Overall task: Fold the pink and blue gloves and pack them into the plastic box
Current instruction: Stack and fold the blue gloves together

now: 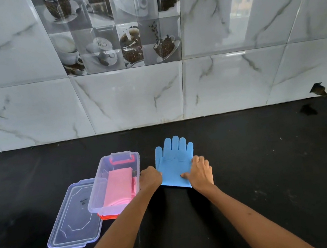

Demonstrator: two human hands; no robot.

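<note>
Lower centre of the frame, blue glove [174,160]: it is lying flat on the black bench [271,160] with its fingers pointing toward the tiled wall [133,98] and its cuff nearest the person.
Left hand [150,178]: it is sitting curled at the glove's left edge, just right of the box wall; whether the fingers are pinching the edge or only touching it I cannot tell.
Right hand [200,172]: it is pressing down on the glove's lower right part, fingers bent over the right edge and thumb lying on the blue surface near the cuff; it is resting on the glove, and a true grip is not clear.
Left of centre, plastic box [102,176]: clear and uncovered, it is standing on the bench just left of the glove, its long side running away from the person and slightly rightward, with red latches showing at its far and near ends.
Inside the box, pink glove [119,186]: it is lying folded, filling much of the floor of the box.
Lower left of the box, lid [75,219]: clear, it is lying flat on the bench, its right edge tucked against or under the box's left wall.
Upper part of the frame, wall: marbled white tiles are standing behind the bench, with a panel of coffee-cup pictures [113,29] above.
</note>
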